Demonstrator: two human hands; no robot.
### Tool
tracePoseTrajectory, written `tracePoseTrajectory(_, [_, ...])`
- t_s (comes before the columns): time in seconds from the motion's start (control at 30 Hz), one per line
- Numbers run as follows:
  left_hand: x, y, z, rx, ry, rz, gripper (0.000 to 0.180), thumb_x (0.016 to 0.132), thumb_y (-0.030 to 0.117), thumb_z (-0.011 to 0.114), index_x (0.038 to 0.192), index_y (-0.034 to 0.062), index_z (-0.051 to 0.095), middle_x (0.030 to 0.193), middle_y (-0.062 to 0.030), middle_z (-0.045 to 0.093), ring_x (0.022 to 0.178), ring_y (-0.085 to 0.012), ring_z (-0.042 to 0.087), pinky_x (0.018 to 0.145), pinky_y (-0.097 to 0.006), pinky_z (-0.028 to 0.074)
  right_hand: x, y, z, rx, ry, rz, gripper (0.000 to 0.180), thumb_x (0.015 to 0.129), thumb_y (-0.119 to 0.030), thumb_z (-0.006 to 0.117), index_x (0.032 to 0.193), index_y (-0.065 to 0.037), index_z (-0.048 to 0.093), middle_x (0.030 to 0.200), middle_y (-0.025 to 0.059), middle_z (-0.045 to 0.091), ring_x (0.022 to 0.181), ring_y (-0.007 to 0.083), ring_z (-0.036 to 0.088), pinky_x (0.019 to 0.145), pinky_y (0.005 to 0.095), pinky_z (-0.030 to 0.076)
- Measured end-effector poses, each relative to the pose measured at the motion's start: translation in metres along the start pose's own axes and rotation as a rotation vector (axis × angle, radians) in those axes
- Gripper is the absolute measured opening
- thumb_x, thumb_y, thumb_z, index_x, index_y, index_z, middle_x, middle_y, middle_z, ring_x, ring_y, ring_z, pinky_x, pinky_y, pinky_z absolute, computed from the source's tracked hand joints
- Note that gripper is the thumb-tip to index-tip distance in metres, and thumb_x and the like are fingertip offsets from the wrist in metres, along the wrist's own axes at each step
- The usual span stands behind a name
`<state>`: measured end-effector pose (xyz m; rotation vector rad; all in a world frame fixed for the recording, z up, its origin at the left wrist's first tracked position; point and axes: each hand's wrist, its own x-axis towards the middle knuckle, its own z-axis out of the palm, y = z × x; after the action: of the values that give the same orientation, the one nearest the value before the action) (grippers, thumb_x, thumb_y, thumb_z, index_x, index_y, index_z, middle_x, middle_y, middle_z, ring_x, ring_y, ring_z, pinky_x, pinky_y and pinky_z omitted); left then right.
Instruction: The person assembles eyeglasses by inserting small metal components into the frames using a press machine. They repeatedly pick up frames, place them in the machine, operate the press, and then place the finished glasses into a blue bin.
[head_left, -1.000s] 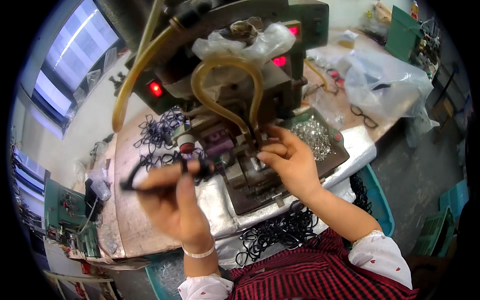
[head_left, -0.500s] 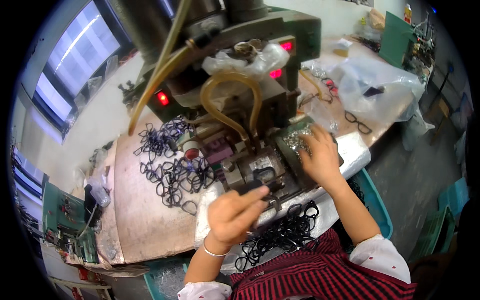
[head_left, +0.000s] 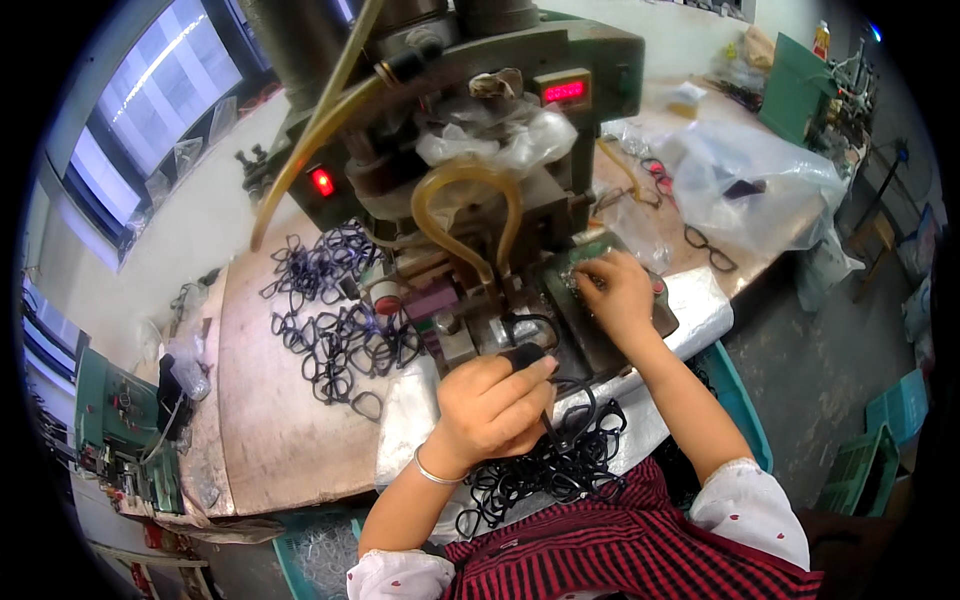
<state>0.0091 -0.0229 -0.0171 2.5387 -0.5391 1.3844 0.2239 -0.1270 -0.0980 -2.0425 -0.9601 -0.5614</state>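
The person's left hand (head_left: 492, 408) is closed around a thin black plastic glasses frame (head_left: 545, 395), pinching it with the thumb and bent fingers. The frame sits just in front of the big green metal press machine (head_left: 470, 130), close to its small grey work block (head_left: 455, 335). More black frames lie in a heap in the person's lap (head_left: 545, 465), just under that hand.

The right hand (head_left: 612, 290) rests on a dark flat tray of tiny shiny metal bits (head_left: 600, 305) beside the machine. Its fingers are bent down onto the bits. It looks like they are picking one up, but the pictures do not show if a bit is held.

To do this step well, it seems best to keep the frame flat and steady and to line it up with the block slowly. The frame is thin and bendy, so a soft grip is better than a hard squeeze. Fingers should probably stay out from under the press part. Another pile of black frames (head_left: 335, 320) sits on the brown wooden table (head_left: 260, 430) to the left.
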Motion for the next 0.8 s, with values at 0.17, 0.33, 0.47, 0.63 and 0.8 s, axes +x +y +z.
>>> tracePoseTrajectory(0.17, [-0.007, 0.014, -0.001, 0.030, -0.015, -0.106, 0.028, 0.063, 0.002, 0.075, 0.090, 0.0066, 0.065, 0.100, -0.0092, 0.072, 0.060, -0.0215, 0.057, 0.055, -0.030, 0.046, 0.008, -0.008, 0.040, -0.276, -0.118, -0.124, 0.012, 0.071, -0.019, 0.072, 0.081, -0.012, 0.069, 0.086, 0.0047, 0.061, 0.092, 0.0265, 0.059, 0.070, 0.0413, 0.046])
tracePoseTrajectory(0.33, [-0.093, 0.044, -0.081, 0.655, -0.074, -0.336, 0.018, 0.084, 0.001, 0.064, 0.101, 0.0057, 0.068, 0.109, -0.0152, 0.071, 0.092, -0.0340, 0.068, 0.083, -0.043, 0.050, -0.020, -0.005, -0.003, 0.093, -0.030, -0.086, 0.011, 0.076, -0.005, 0.068, 0.087, -0.005, 0.072, 0.095, 0.0113, 0.070, 0.095, 0.0306, 0.064, 0.082, 0.0398, 0.051])
tracePoseTrajectory(0.47, [-0.131, -0.011, -0.151, 0.815, 0.211, -0.960, 0.017, 0.089, 0.006, 0.064, 0.105, 0.0005, 0.065, 0.118, -0.0150, 0.064, 0.113, -0.0300, 0.057, 0.095, -0.039, 0.044, -0.034, 0.022, -0.027, 0.372, 0.025, 0.325, 0.012, 0.087, -0.008, 0.069, 0.097, -0.003, 0.073, 0.095, 0.0098, 0.071, 0.087, 0.0210, 0.065, 0.080, 0.0306, 0.050])
tracePoseTrajectory(0.63, [-0.133, -0.043, -0.137, 0.749, -0.098, -1.533, 0.030, 0.089, 0.028, 0.068, 0.106, 0.0047, 0.060, 0.089, -0.0136, 0.070, 0.076, -0.0299, 0.066, 0.066, -0.039, 0.050, -0.013, -0.008, -0.016, 0.509, -0.092, 0.297, 0.017, 0.086, -0.004, 0.067, 0.103, -0.001, 0.070, 0.093, 0.0086, 0.071, 0.084, 0.0165, 0.066, 0.079, 0.0280, 0.050])
tracePoseTrajectory(0.8, [-0.220, -0.080, -0.089, 0.955, 0.038, -1.502, 0.039, 0.079, 0.030, 0.078, 0.096, 0.0068, 0.052, 0.079, -0.0126, 0.065, 0.072, -0.0307, 0.064, 0.065, -0.041, 0.049, -0.015, -0.020, -0.005, 0.413, -0.136, 0.284, 0.016, 0.085, -0.005, 0.068, 0.099, 0.001, 0.070, 0.094, 0.0107, 0.071, 0.088, 0.0174, 0.066, 0.082, 0.0281, 0.049])
